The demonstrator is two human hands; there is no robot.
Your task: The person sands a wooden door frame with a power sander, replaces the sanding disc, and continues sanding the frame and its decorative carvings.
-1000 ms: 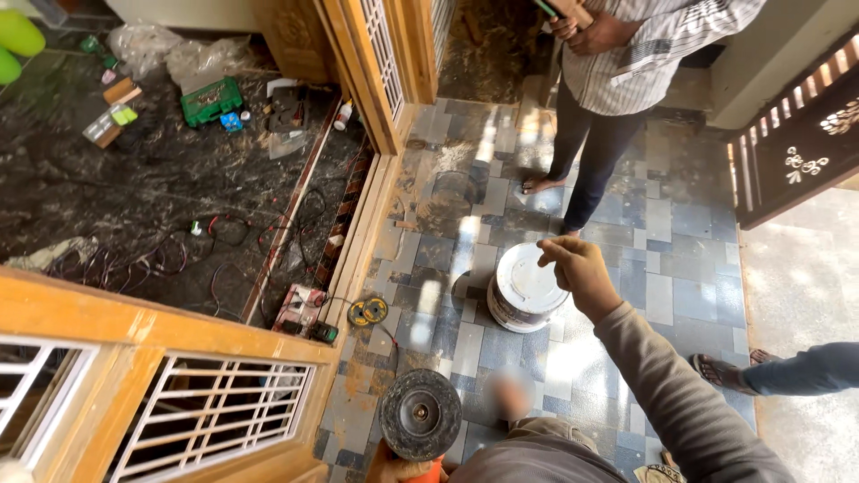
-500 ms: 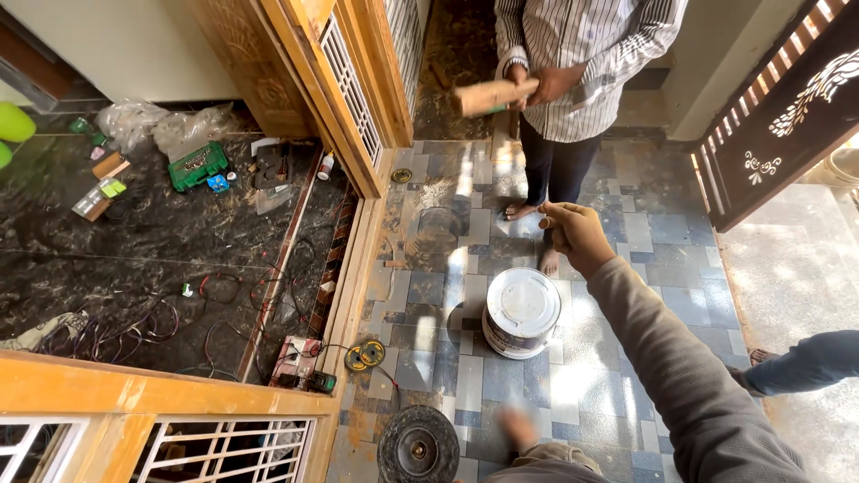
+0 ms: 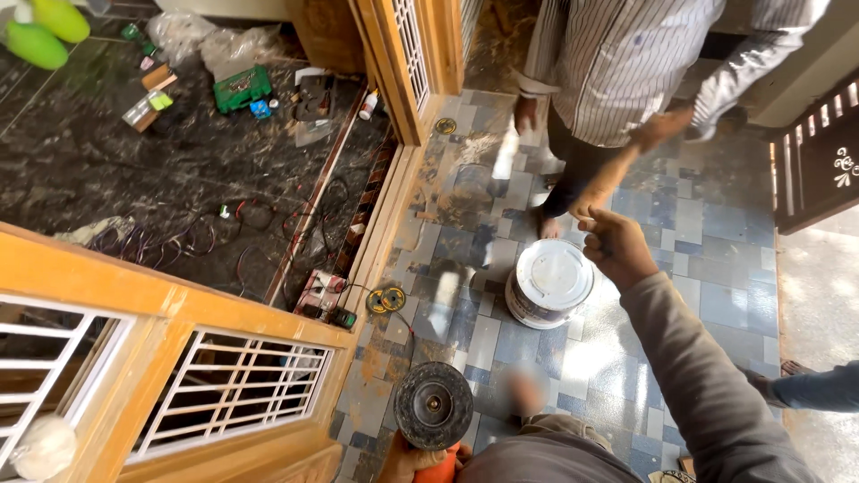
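Blue tiled floor [image 3: 680, 224], wooden window frame [image 3: 179, 313], white bucket [image 3: 548, 282]

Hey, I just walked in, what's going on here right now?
A person up high looks down at a tiled floor. Their left hand grips an orange grinder with a dark round disc. Their right hand reaches out above a white lidded bucket, toward a wooden stick that another person in a striped shirt hands up.

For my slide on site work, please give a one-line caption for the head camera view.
Right hand raised over a white bucket, left hand holding a disc sander, a person in a striped shirt standing close by.
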